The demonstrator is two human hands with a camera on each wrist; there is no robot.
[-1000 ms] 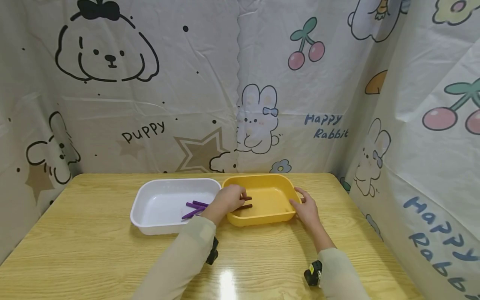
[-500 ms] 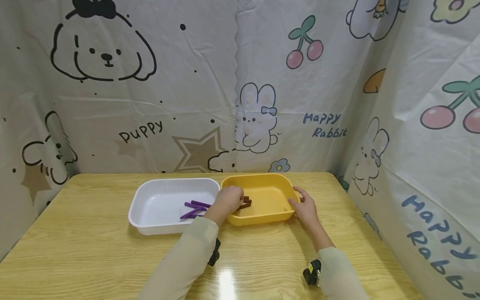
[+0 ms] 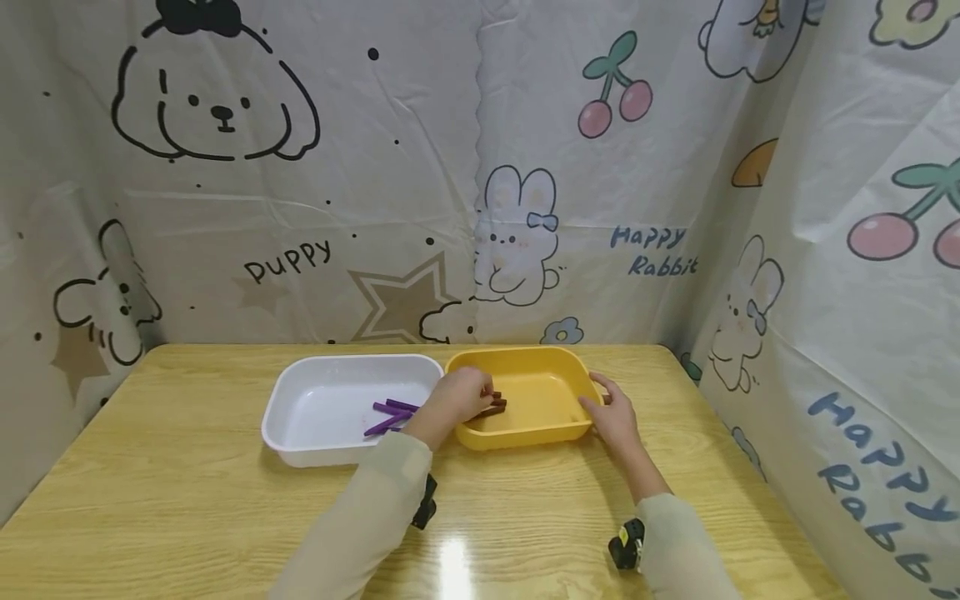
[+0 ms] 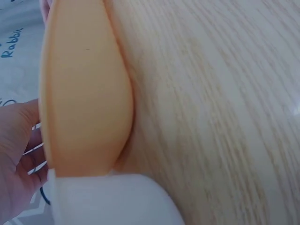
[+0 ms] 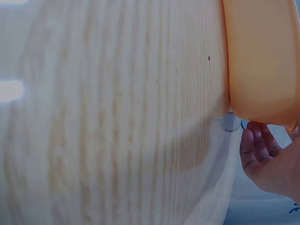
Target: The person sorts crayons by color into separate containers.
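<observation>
My left hand (image 3: 456, 397) reaches into the left end of a yellow plastic tray (image 3: 525, 437), fingers curled at a thin brown crayon-like stick (image 3: 496, 394), which they pinch. Other brown sticks (image 3: 491, 412) lie just beneath on the tray floor, partly covered by the hand. My right hand (image 3: 615, 421) grips the tray's right end, thumb over the rim and fingers outside. In the right wrist view those fingers (image 5: 262, 145) curl against the outer wall. The left wrist view shows the left hand behind the tray's rim, its fingertips partly hidden.
A white plastic tray (image 3: 300, 457) stands directly left of the yellow one. Several purple sticks (image 3: 387, 423) lie in its right half, partly behind my left forearm. The wooden table (image 3: 187, 500) ends at a printed cloth (image 3: 360, 192) at the back and sides.
My left hand shifts slightly among the brown sticks, and more stick ends show beside its fingers than a second ago. My right hand keeps its grip on the tray.
</observation>
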